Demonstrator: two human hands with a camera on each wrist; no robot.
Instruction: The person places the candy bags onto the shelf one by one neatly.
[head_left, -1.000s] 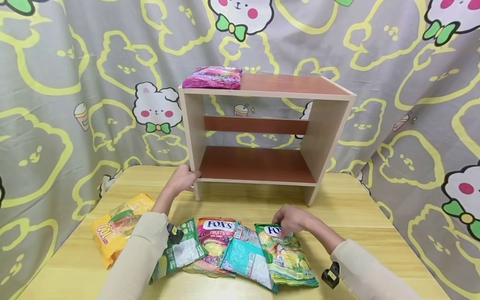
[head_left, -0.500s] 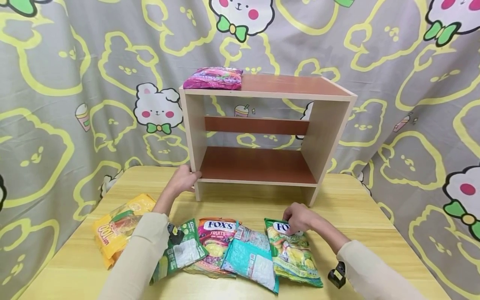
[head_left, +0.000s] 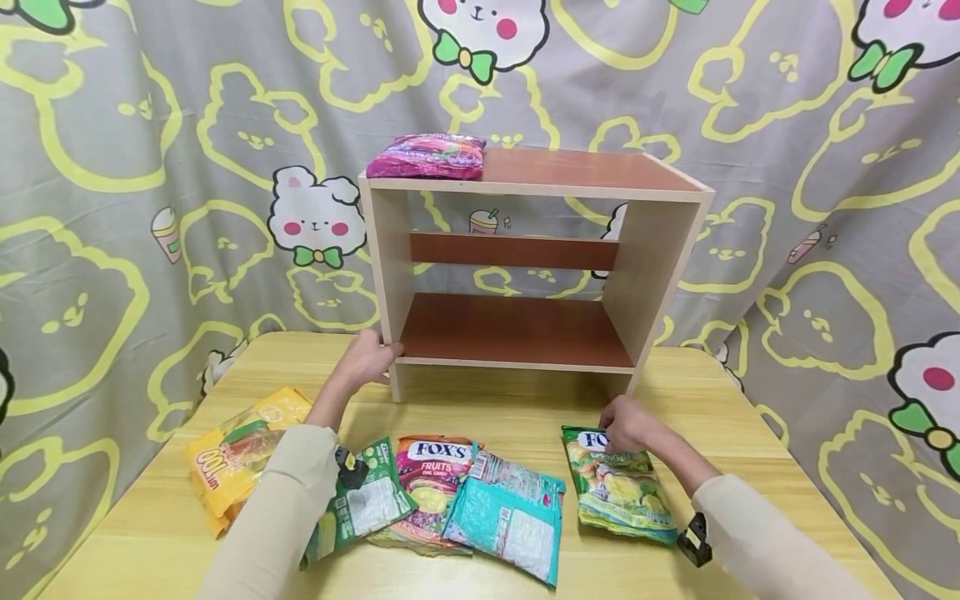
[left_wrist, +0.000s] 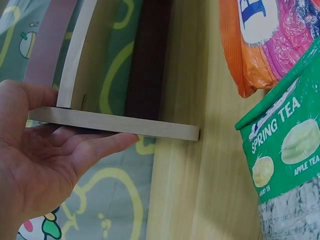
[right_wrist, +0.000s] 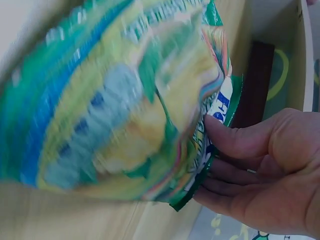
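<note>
My right hand point(head_left: 628, 423) pinches the top edge of a green and yellow Fox's candy bag point(head_left: 618, 487) at the right of the table. In the right wrist view the bag point(right_wrist: 135, 115) hangs tilted from the thumb and fingers point(right_wrist: 235, 187). My left hand point(head_left: 365, 358) grips the left side panel of a small wooden shelf point(head_left: 517, 364), near its lower board. The left wrist view shows the thumb on one side of the panel point(left_wrist: 125, 122) and the fingers on the other.
On the shelf's top lies a purple candy bag point(head_left: 427, 157). Along the table's front lie a yellow bag point(head_left: 240, 450), a green bag point(head_left: 367, 496), an orange and pink Fox's bag point(head_left: 427, 492) and a teal bag point(head_left: 510, 521). A patterned curtain point(head_left: 825, 167) hangs behind.
My right hand has moved right and slightly away from me, drawing the green and yellow candy bag off the teal bag. The left hand stays on the shelf panel.
</note>
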